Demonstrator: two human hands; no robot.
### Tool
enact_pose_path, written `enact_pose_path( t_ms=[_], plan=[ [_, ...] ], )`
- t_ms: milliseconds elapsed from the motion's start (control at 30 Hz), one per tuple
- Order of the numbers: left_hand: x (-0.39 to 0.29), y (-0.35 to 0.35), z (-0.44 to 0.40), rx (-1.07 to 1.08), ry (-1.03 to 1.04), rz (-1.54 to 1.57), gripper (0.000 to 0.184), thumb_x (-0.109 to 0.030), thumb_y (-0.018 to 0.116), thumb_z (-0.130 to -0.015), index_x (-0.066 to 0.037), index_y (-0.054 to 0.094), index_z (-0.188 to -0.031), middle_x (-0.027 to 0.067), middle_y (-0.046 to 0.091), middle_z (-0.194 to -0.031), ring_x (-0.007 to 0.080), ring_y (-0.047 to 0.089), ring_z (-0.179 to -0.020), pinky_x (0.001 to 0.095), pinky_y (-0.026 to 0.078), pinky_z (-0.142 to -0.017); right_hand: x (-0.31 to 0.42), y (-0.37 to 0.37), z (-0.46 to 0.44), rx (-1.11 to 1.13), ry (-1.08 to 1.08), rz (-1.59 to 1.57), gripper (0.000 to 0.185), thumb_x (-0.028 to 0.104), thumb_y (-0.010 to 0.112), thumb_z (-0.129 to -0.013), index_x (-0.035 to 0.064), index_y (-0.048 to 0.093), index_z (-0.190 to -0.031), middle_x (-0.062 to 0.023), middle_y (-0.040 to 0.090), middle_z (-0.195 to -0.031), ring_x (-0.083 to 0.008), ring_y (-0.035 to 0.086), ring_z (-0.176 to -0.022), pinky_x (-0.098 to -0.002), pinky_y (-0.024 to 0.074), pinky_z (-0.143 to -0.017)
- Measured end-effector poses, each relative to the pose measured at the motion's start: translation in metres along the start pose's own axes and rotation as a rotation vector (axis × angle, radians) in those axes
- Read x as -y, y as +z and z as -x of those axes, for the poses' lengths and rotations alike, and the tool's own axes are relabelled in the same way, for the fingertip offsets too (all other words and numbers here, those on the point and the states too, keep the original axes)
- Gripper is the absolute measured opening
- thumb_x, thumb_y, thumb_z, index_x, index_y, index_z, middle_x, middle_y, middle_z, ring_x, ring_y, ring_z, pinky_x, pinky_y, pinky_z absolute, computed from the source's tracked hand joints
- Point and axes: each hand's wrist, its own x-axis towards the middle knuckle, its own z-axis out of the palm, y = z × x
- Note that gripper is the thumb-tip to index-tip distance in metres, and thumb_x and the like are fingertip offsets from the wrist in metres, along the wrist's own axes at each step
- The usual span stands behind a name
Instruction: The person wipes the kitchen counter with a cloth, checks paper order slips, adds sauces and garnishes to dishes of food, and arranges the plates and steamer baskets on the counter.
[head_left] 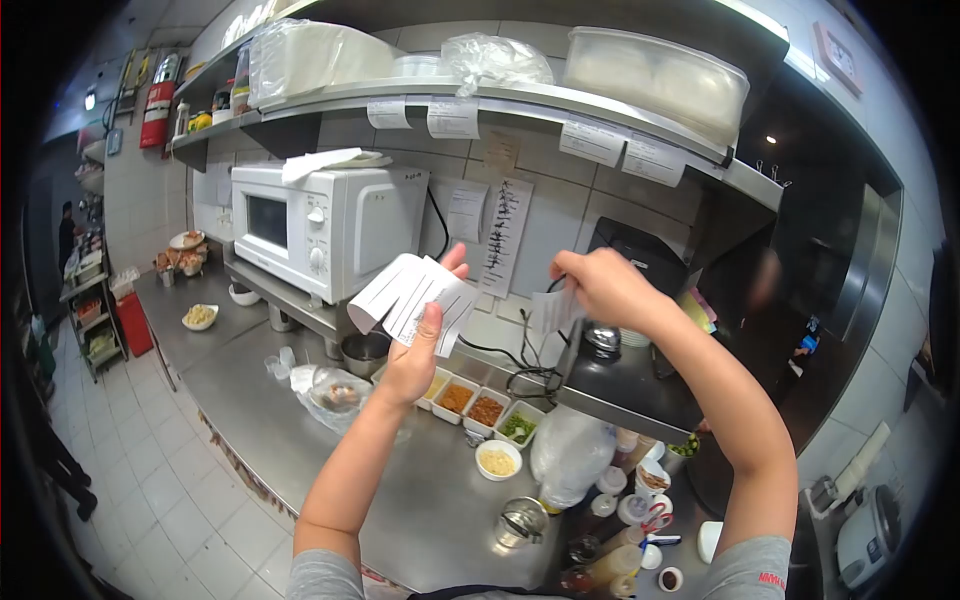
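My left hand (415, 355) is closed on a few printed order slips (432, 302), with the thumb pressed over their front. One of these white slips curls away to the left. My right hand (605, 288) is raised to the right of them, fingers pinched on another printed slip (552, 310) that hangs below the fingertips and looks slightly blurred. Behind the right hand stands a black machine (640, 242) on a small steel shelf (640, 385). A long handwritten sheet (506, 238) is fixed to the tiled wall between my hands.
A white microwave (335, 225) stands at the back left. More slips (592, 140) hang from the upper shelf edge (420, 88). Below my hands, the steel counter (420, 500) holds food containers (487, 410), a bowl (498, 461), a metal cup (520, 522), a plastic bag (570, 455) and several bottles.
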Motion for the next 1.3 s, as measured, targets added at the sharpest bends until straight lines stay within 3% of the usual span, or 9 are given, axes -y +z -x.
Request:
enact_pose_path(
  t_ms=[100,167,267,367,533,833,967,1100,1300],
  plan=[
    [-0.007,-0.039,-0.027,-0.008,-0.007,0.013,0.048,-0.029,0.032,-0.098,0.000,0.033,-0.137,0.0152,0.016,-0.149,0.0299,0.021,-0.136,0.0400,0.019,-0.109,0.006,0.006,-0.049,-0.110,0.003,0.207,0.008,0.000,0.053,-0.067,0.0011,0.061,-0.069,-0.0124,0.063,-0.086,-0.0300,0.060,-0.080,-0.0409,0.0454,-0.076],
    [0.004,-0.091,-0.053,0.151,0.124,-0.540,0.038,-0.025,0.034,-0.097,-0.008,0.055,-0.124,0.0169,0.006,-0.151,0.0332,0.005,-0.139,0.0406,0.006,-0.110,0.014,0.012,-0.088,-0.239,-0.091,0.339,0.008,0.001,0.054,-0.068,0.0017,0.061,-0.070,-0.0107,0.060,-0.105,-0.0252,0.055,-0.104,-0.0425,0.0377,-0.092],
    [0.007,-0.141,-0.097,0.210,0.206,-0.885,0.035,-0.026,0.038,-0.096,-0.016,0.054,-0.126,0.0172,0.005,-0.151,0.0361,0.007,-0.138,0.0413,0.007,-0.111,0.029,0.018,-0.153,-0.446,-0.163,0.527,0.008,0.002,0.054,-0.069,0.0024,0.062,-0.068,-0.0104,0.051,-0.125,-0.0223,0.041,-0.123,-0.0457,0.0281,-0.102],
    [0.024,-0.181,-0.152,0.221,0.247,-0.950,0.033,-0.023,0.042,-0.094,-0.018,0.056,-0.123,0.0169,0.002,-0.151,0.0364,0.012,-0.137,0.0409,0.010,-0.111,0.038,0.012,-0.206,-0.527,-0.115,0.622,0.016,0.007,0.053,-0.073,0.0043,0.067,-0.079,-0.0118,0.047,-0.130,-0.0247,0.038,-0.126,-0.0483,0.0286,-0.103],
    [0.058,-0.223,-0.221,0.163,0.302,-1.053,0.033,-0.022,0.046,-0.092,-0.020,0.055,-0.124,0.0162,0.026,-0.145,0.0347,0.025,-0.132,0.0408,0.016,-0.109,0.037,0.013,-0.235,-0.561,-0.015,0.644,0.015,0.004,0.052,-0.072,0.0037,0.066,-0.078,-0.0110,0.046,-0.131,-0.0244,0.038,-0.126,-0.0477,0.0283,-0.103],
    [0.081,-0.207,-0.221,0.048,0.426,-1.127,0.038,-0.029,0.046,-0.092,-0.027,0.048,-0.129,0.0143,0.031,-0.142,0.0332,0.034,-0.127,0.0427,0.024,-0.106,0.012,-0.009,-0.165,-0.619,0.122,0.732,0.013,0.003,0.053,-0.070,0.0035,0.065,-0.075,-0.0110,0.051,-0.125,-0.0243,0.044,-0.121,-0.0478,0.0297,-0.098],
    [0.082,-0.159,-0.223,0.161,0.412,-1.000,0.042,-0.030,0.048,-0.090,-0.021,0.046,-0.131,0.0139,0.036,-0.139,0.0314,0.036,-0.126,0.0437,0.024,-0.105,0.006,-0.022,-0.146,-0.612,0.151,0.641,0.014,-0.002,0.050,-0.071,0.0026,0.062,-0.074,-0.0068,0.053,-0.124,-0.0205,0.046,-0.119,-0.0479,0.0260,-0.101],
    [0.081,-0.108,-0.223,0.134,0.543,-1.002,0.042,-0.029,0.051,-0.089,-0.013,0.047,-0.128,0.0171,0.041,-0.134,0.0324,0.040,-0.122,0.0440,0.031,-0.102,0.002,-0.028,-0.138,-0.638,0.128,0.443,0.011,-0.009,0.042,-0.065,0.0024,0.044,-0.064,-0.0025,0.055,-0.125,-0.0243,0.044,-0.121,-0.0444,0.0217,-0.102],
    [0.082,-0.102,-0.221,0.164,0.533,-0.742,0.038,-0.025,0.049,-0.091,-0.009,0.049,-0.125,0.0178,0.042,-0.134,0.0327,0.037,-0.124,0.0414,0.029,-0.103,0.022,-0.016,-0.121,-0.702,-0.194,0.199,0.015,-0.011,0.045,-0.063,0.0005,0.050,-0.070,-0.0113,0.062,-0.097,-0.0255,0.059,-0.096,-0.0333,0.0424,-0.084]
  ],
)
